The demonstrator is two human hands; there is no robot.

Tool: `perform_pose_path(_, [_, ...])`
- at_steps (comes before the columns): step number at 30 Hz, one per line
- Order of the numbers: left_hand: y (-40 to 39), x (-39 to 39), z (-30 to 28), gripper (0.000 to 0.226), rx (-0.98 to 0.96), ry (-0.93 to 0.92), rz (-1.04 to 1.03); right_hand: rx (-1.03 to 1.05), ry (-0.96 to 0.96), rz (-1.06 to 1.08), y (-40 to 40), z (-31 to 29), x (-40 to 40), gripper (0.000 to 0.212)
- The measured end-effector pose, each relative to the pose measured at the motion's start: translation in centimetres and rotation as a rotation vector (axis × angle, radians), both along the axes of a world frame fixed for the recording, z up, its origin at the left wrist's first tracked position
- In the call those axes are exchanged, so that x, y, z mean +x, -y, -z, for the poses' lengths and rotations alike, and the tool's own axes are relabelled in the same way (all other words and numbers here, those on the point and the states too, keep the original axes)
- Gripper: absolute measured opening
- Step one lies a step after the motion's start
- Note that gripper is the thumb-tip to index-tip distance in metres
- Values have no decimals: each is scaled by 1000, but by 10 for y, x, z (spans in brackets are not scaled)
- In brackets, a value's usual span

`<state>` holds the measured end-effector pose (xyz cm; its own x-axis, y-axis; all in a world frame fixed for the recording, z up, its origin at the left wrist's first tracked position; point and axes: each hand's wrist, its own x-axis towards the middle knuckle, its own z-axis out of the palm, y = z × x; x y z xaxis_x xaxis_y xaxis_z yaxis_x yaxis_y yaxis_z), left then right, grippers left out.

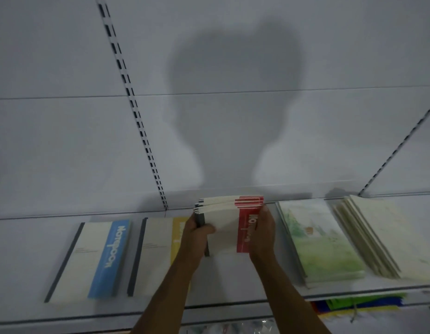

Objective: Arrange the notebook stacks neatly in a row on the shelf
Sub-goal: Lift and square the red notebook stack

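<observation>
A stack of cream notebooks with a red band [227,227] is held tilted above the white shelf [28,312], its far edge raised. My left hand [197,233] grips its dark spine side and my right hand [263,231] grips the red-band side. To the left lie a blue-band stack [91,259] and a yellow-band stack [156,251], flat, side by side; my left forearm covers part of the yellow one. To the right lie a green watercolour-cover stack [320,239] and a fanned pale stack [387,237].
The white slotted back panel [209,116] rises behind the shelf, with my shadow on it. Below the shelf's front edge at the right, bright yellow, blue and green items [353,304] show on a lower level.
</observation>
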<state>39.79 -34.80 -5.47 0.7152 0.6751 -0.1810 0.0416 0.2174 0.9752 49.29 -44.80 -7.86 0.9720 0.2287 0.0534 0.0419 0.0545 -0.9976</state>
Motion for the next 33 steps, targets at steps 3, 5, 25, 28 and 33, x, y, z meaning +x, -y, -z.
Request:
perform_pose_path(3, [7,-8,1,31,108,142,15,25,1,54,4,5,-8,63])
perform_pose_path(5, [10,-9,-2,37,201,211,11,14,79,90,4,0,-11,52])
perform_pose_path(25, [15,11,-36,31,207,129,-160,-3,39,211,-6,-26,-17,37])
perform_pose_path(28, [15,10,-23,24,197,91,-192,-37,131,190,-2,-21,-14,32])
perform_pose_path(33, [23,13,-18,31,83,40,-269,57,39,187,-4,-25,-12,31])
